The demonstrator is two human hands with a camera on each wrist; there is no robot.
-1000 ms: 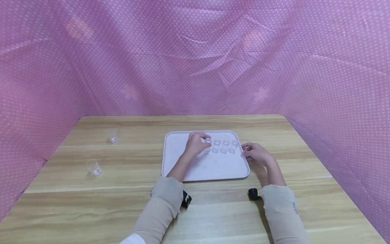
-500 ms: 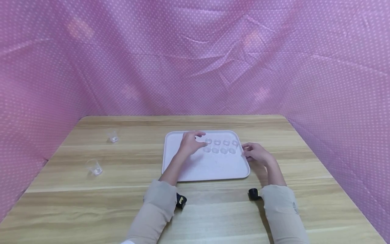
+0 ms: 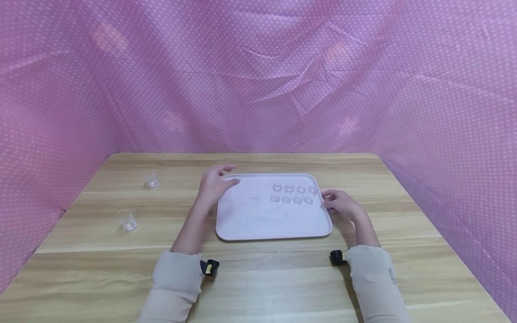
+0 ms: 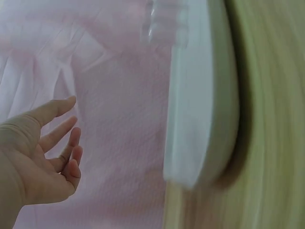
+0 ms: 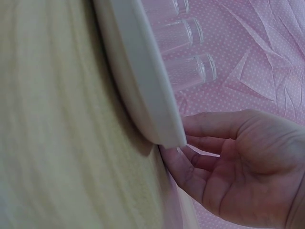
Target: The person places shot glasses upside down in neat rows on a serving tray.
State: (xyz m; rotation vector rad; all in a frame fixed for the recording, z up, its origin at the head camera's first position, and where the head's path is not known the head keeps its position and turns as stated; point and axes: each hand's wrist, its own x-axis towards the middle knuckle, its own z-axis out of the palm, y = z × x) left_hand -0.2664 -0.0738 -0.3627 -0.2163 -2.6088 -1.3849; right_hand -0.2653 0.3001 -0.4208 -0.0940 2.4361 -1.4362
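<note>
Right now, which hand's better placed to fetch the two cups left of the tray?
Left, likely: the left hand hovers empty by the left end of the tray, on the same side as the near cup and far cup. The right hand grips the tray's right edge, across from them.

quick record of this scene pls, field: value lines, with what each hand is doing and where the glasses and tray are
left hand: fingers apart, nothing held, near the tray's far left corner
right hand: holds the tray's right edge
white tray: flat on the wooden table
glasses on tray: four, clear, upside down, in a row toward the far right
loose glasses: two, clear, on the table left of the tray
backdrop: pink dotted cloth
</note>
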